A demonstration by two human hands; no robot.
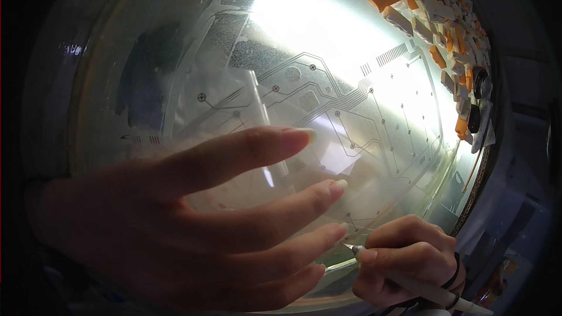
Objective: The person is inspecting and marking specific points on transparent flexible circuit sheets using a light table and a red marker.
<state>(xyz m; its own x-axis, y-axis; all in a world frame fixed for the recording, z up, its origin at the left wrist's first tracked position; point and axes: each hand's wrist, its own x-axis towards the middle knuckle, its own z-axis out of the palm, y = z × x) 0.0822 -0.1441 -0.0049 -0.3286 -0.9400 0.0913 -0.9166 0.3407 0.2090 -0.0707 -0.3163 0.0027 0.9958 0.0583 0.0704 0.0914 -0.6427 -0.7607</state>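
A clear film [328,99] printed with dark circuit traces and round pads lies on a brightly lit glassy surface. My left hand [234,216] rests across its near left part, fingers spread and stretched to the right. A curled, shiny edge of clear plastic [261,102] rises beside the index finger and passes behind it. In my right hand [404,254], closed at the lower right, is a craft knife [430,288] with a pale handle and a silvery pointed tip. That tip meets the film area close to my left ring fingertip.
Many small white and orange pieces [442,17] are piled along the right rim of the lit surface [146,0], with a few black ones [480,85] among them. Strong glare [316,17] washes out the far middle. Darkness hides most of the surroundings.
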